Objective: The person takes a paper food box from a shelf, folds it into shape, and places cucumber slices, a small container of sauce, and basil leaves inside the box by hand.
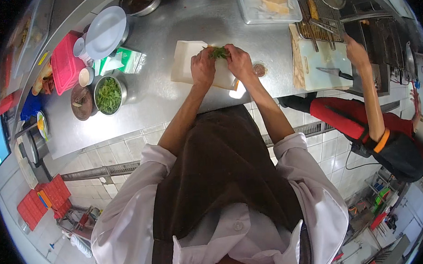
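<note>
Both my hands pinch a small bunch of leafy greens (pixel 220 52) between them, over an opened paper food box (pixel 188 65). My left hand (pixel 203 67) grips the bunch from its left side, above the middle of the box. From the right, my right hand (pixel 239 62) closes on the same leaves. The fingers hide part of the greens and of the box. Just right of my right wrist stands a small clear cup of reddish-brown sauce (pixel 259 69). A steel bowl of loose green leaves (pixel 109 95) is farther left on the steel counter (pixel 150 99).
Left are a brown mortar (pixel 81 102), a pink basket (pixel 65 63) and a white oval plate (pixel 106 32). Right are a plastic tub (pixel 269 4) and a cutting board (pixel 316 56) with a knife (pixel 334 72). A co-worker's hand (pixel 356 50) reaches toward tongs (pixel 323 26) on a rack.
</note>
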A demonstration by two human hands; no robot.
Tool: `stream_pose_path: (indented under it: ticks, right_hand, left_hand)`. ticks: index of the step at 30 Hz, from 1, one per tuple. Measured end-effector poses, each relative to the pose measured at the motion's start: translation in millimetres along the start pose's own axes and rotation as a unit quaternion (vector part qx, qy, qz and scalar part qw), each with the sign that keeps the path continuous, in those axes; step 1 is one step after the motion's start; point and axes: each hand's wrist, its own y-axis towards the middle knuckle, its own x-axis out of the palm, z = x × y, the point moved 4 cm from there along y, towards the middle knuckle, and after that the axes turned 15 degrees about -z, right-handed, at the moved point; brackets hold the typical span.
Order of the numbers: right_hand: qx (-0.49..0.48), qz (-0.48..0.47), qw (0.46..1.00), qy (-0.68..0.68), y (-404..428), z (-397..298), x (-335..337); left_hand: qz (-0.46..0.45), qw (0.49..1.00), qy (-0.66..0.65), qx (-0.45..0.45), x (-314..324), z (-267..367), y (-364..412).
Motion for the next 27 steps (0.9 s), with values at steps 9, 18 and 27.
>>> stream_pose_path:
  ticks: [9, 18, 27]
  right_hand:
    - [-0.035, 0.004, 0.998, -0.044, 5, -6, -6]
    - [-0.053, 0.001, 0.995, -0.079, 6, -10, -4]
    - [-0.063, -0.017, 0.994, -0.090, 2, -20, -6]
  left_hand:
    - [-0.050, 0.998, 0.045, -0.002, -12, 17, 6]
    - [-0.069, 0.995, -0.048, 0.048, -15, 16, 4]
    - [-0.083, 0.995, 0.040, -0.023, -32, 17, -6]
